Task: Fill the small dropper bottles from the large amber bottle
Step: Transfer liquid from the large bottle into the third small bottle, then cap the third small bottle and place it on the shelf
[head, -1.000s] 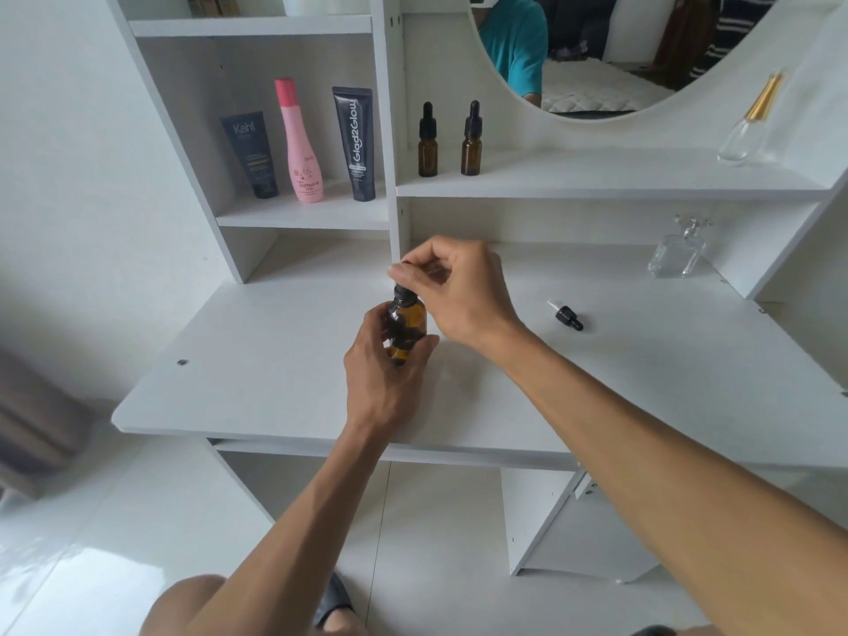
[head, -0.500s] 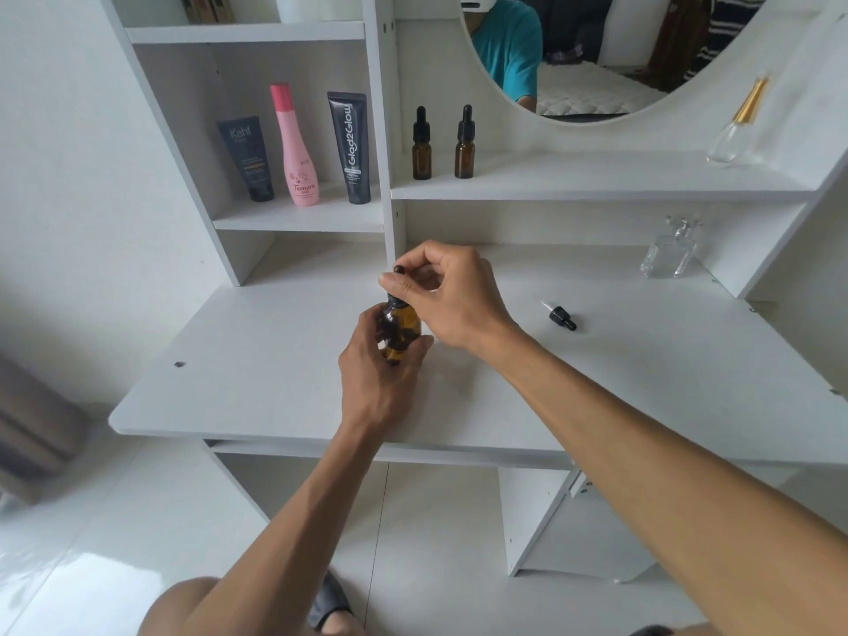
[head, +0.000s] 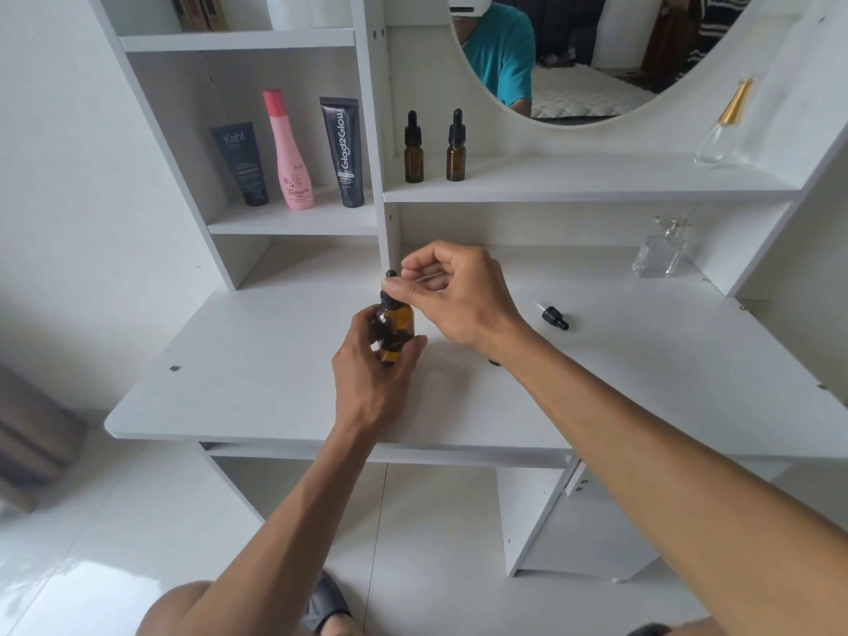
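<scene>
**Working the dropper cap on the amber bottle**

Gripping the amber bottle [head: 395, 330] with the left hand [head: 374, 360], fingers wrapped round its lower body, just above the desk [head: 257, 360]. Pinching the black dropper cap [head: 390, 286] between thumb and fingertips of the right hand [head: 452, 296]. Loose dropper [head: 554, 317] lying right of the bottle; two small dropper bottles [head: 435, 146] up on the shelf behind it. Probably seating or unscrewing the cap; cannot tell which. Next: steady upright hold, gentle twist.
</scene>
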`<state>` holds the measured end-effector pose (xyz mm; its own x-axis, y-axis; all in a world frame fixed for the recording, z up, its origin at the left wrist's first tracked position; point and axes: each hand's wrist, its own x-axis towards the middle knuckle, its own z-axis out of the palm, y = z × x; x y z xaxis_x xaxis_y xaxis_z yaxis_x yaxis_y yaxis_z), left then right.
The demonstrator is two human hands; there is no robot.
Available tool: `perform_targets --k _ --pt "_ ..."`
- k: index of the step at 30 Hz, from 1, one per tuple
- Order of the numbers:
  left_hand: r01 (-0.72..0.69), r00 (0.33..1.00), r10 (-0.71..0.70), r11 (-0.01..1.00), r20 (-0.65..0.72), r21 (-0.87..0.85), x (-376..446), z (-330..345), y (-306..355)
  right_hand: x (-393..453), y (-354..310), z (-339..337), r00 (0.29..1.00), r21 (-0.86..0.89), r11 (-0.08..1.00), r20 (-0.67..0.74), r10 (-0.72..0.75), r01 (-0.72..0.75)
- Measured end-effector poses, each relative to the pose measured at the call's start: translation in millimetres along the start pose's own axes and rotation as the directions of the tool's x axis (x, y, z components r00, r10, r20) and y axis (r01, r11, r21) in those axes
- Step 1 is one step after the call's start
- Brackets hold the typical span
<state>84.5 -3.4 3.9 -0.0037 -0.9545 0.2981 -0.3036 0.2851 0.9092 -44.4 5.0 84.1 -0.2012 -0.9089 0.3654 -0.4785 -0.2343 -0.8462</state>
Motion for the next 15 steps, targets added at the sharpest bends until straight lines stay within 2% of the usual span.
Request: perform_targets --k 4,7,9,11,13,15 --pt "0.012 1.000 -0.012 1.000 -0.006 0.028 -2.9 -1.5 3.7 -1.3 0.4 -9.9 0.999 -0.007 1.000 -0.038 0.014 -0.014" --pt "-0.030 0.998 0.034 0.997 -0.058 0.069 -4.8 -2.2 6.1 -3.3 5.2 -21.6 0.995 -0.004 1.000 -0.097 0.025 -0.026" --pt "-0.108 0.979 0.122 0.990 -0.166 0.089 -7.6 -2.6 9.5 -3.7 12.3 -33.6 0.986 -0.014 0.999 -0.164 0.032 -0.035" --pt "-0.245 0.926 0.276 0.959 -0.260 0.144 -13.1 -0.7 18.0 -3.5 23.2 -48.5 0.966 -0.038 0.998 -0.253 0.043 -0.054" --pt "-0.366 0.878 0.401 0.914 -0.262 0.175 -19.1 5.5 31.4 -2.6 39.5 -65.8 0.935 -0.074 0.992 -0.347 0.072 -0.104" --pt "-0.436 0.869 0.459 0.887 -0.186 0.149 -22.5 15.4 44.9 -2.2 57.5 -79.7 0.901 -0.099 0.979 -0.418 0.120 -0.176"
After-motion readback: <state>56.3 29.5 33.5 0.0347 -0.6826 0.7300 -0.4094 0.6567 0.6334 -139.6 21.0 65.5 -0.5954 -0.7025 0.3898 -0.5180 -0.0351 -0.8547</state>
